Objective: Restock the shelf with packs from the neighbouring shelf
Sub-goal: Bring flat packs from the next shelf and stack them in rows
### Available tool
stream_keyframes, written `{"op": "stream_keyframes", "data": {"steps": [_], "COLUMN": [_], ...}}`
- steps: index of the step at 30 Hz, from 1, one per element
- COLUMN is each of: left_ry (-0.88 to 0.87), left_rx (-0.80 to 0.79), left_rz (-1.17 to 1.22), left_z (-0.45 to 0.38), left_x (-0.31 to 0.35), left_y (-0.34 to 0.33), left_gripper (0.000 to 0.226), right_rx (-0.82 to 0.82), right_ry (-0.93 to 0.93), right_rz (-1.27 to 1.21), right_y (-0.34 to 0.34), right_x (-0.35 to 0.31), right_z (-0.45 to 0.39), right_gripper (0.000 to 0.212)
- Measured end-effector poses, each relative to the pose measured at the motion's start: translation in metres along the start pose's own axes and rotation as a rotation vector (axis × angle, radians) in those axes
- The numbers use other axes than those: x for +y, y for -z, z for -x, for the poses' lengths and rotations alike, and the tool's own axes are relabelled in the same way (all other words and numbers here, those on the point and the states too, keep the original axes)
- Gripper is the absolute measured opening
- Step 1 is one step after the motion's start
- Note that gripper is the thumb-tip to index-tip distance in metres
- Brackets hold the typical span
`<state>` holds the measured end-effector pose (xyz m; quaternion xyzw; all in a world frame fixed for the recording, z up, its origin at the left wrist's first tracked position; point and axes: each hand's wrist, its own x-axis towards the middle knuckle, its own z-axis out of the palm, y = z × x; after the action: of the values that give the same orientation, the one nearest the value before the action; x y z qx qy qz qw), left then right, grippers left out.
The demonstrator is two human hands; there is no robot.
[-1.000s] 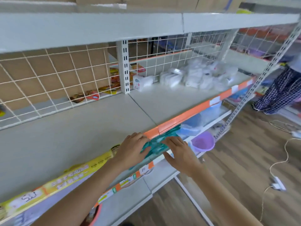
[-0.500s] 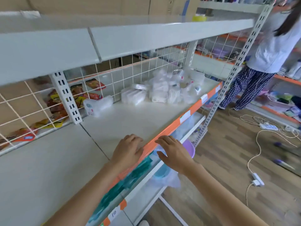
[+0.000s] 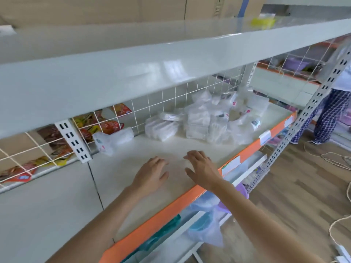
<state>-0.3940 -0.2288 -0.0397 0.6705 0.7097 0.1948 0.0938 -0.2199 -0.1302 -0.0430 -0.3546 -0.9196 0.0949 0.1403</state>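
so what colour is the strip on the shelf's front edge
Orange, with white labels on the front edge strip, in the head view.

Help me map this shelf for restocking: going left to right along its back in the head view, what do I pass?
Colourful snack packets behind the mesh → slotted white upright → single white pack → heap of white packs → grey corner post.

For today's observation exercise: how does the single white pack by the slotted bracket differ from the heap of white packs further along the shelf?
The single pack lies alone near the bracket; the heap is many packs jumbled over one another. The single pack sits left of both hands, the heap beyond them towards the far end. Both are white, in clear wrapping, on the same shelf, and neither is touched.
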Motion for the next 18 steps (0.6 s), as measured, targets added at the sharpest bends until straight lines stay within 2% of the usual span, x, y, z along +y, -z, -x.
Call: {"op": "stream_keyframes", "data": {"steps": [5, 11, 15, 18], "left_ry": [0.144, 0.264, 0.278, 0.282], "left_rx": [0.004, 0.079, 0.183, 0.251], "left_rz": [-0.038, -0.1, -0.14, -0.17], "left_z": [0.007, -0.004, -0.034, -0.068], "left_x": [0.003, 0.007, 0.01, 0.007], "left_y": [-0.002, 0.005, 0.007, 0.009], "left_gripper": [0.043, 0.032, 0.041, 0.041], "right_rx": [-0.036, -0.042, 0.008, -0.029], "right_ry": [0.149, 0.198, 0.187, 0.291], "right_rz": [0.01, 0.168, 0.225, 0.147], "right_y": [0.008, 0.0, -0.004, 0.003], "right_x": [0.008, 0.014, 0.016, 0.022], "right_z": [-0.082, -0.146, -0.142, -0.115], "right_gripper": [0.047, 0.059, 0.045, 0.036]}}
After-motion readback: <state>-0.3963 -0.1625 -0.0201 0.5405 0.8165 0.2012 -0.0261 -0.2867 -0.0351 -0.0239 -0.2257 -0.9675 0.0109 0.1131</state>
